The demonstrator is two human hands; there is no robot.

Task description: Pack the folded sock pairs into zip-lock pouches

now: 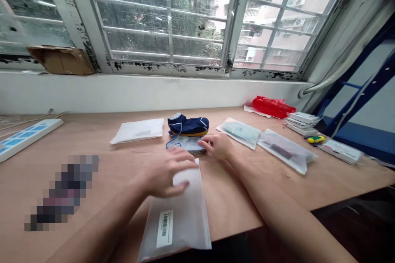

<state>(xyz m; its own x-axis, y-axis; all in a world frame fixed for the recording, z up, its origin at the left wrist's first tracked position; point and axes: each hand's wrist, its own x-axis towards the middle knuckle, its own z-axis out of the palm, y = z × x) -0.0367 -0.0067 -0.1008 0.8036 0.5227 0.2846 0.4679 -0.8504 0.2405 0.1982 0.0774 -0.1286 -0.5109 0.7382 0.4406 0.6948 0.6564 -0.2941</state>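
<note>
A small stack of socks lies near the middle of the table, with a navy sock (189, 125) on top and a grey sock (187, 144) below, nearer me. My right hand (218, 146) is at the right end of the grey sock, thumb and fingers closed at its edge. Slightly blurred, my left hand (169, 172) hovers over a frosted zip bag (182, 222), its fingers spread and holding nothing. The bag lies flat, bears a white barcode label (165, 229), and reaches past the table's front edge.
A white packet (138, 130) lies left of the socks. Two frosted bags (240, 131) (285, 150) lie to the right, near stacked boxes (302, 123), a yellow-green tool (316, 139) and a red plastic bag (271, 107). A power strip (31, 137) sits at far left.
</note>
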